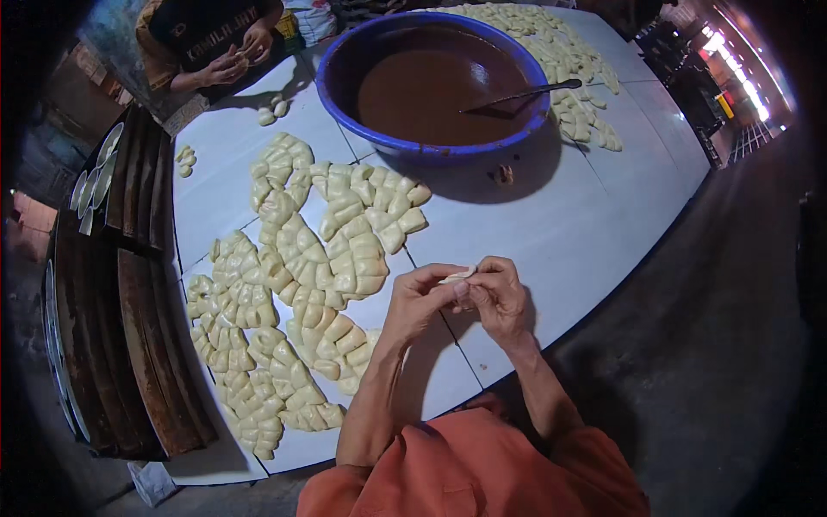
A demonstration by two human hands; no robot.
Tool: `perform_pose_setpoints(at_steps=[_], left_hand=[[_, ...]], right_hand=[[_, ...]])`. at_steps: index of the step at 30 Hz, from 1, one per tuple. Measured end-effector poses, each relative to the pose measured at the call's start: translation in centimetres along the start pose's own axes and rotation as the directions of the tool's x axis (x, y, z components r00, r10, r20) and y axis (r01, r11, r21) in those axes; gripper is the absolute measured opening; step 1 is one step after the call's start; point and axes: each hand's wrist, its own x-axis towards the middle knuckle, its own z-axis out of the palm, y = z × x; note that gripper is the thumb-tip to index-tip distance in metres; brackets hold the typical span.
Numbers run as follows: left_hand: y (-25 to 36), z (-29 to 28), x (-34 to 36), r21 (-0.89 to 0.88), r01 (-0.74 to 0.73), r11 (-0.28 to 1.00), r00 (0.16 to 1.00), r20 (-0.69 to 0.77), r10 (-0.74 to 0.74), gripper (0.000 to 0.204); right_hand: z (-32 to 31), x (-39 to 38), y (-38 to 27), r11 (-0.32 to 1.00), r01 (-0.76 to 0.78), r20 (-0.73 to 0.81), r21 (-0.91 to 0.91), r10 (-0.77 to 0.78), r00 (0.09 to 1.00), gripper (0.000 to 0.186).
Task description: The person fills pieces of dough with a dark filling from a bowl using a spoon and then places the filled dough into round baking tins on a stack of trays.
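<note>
Between the fingertips of my left hand and my right hand is a small piece of pale dough, mostly covered by the fingers. Both hands are closed on it, just above the white tabletop. To their left lie clusters of cream-coloured dough pieces, pressed side by side. Beyond my hands stands a large blue basin of brown filling. A spoon leans in it, its handle resting on the right rim.
More dough pieces cover the far right of the table. Across the table at the far left, a co-worker's hands are held together near a few dough pieces. Dark stacked trays line the left edge. A brown smear marks the table below the basin.
</note>
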Motion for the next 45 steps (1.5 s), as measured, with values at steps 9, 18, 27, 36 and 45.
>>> perform_pose_setpoints(at_steps=[9, 18, 27, 36, 45], left_hand=[[-2.5, 1.6, -2.5, 0.176, -0.014, 0.984, 1.000, -0.001, 0.014, 0.026], [-5.3, 0.7, -4.8, 0.072, 0.341, 0.937, 0.931, -0.163, -0.326, 0.027], [-2.7, 2.0, -4.8, 0.699, 0.216, 0.682, 0.966, -0.255, -0.045, 0.052], [-5.1, 3.1, -2.8, 0.738, 0.182, 0.650, 0.971, -0.240, 0.000, 0.065], [-4.4, 4.1, -2.2, 0.868, 0.177, 0.464, 0.974, -0.221, 0.041, 0.084]], right_hand=[[1.3, -3.3, 0.6, 0.987, -0.085, -0.289, -0.137, 0.042, 0.957, 0.012], [-1.0, -7.9, -2.5, 0.965, -0.149, 0.011, -0.215, 0.155, 0.988, 0.024], [-0.5, -7.6, 0.0, 0.887, -0.387, -0.133, -0.251, 0.365, 0.922, 0.017], [-2.1, -7.3, -0.2, 0.806, -0.537, -0.380, -0.250, 0.429, 0.820, 0.037], [-6.1, -3.7, 1.5, 0.761, -0.490, -0.064, -0.425, 0.515, 0.855, 0.050]])
